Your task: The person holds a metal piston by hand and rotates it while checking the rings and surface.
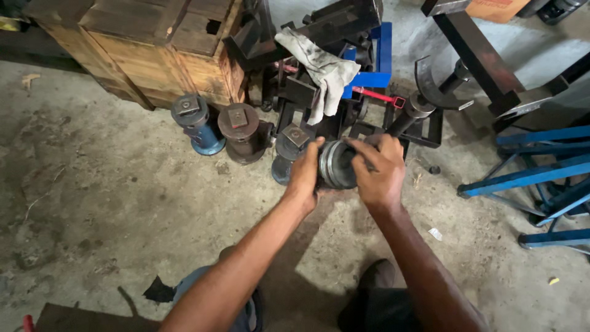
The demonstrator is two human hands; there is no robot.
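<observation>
A round dark metal ring part [335, 165] with grooved rims sits between both my hands above the concrete floor. My left hand [305, 174] cups its left side. My right hand [379, 172] wraps over its right side and top, fingers curled across it. Just behind the part stand several bottle jacks: a blue one [196, 123], a brown one [243, 131] and a dark one [291, 142]. The ring's far side is hidden by my fingers.
A wooden crate [153, 46] stands at the back left. A dirty grey rag [322, 71] hangs over black metal frames. Blue metal stands [541, 178] lie at the right. A curved metal piece on a rod [433, 89] rests behind my right hand.
</observation>
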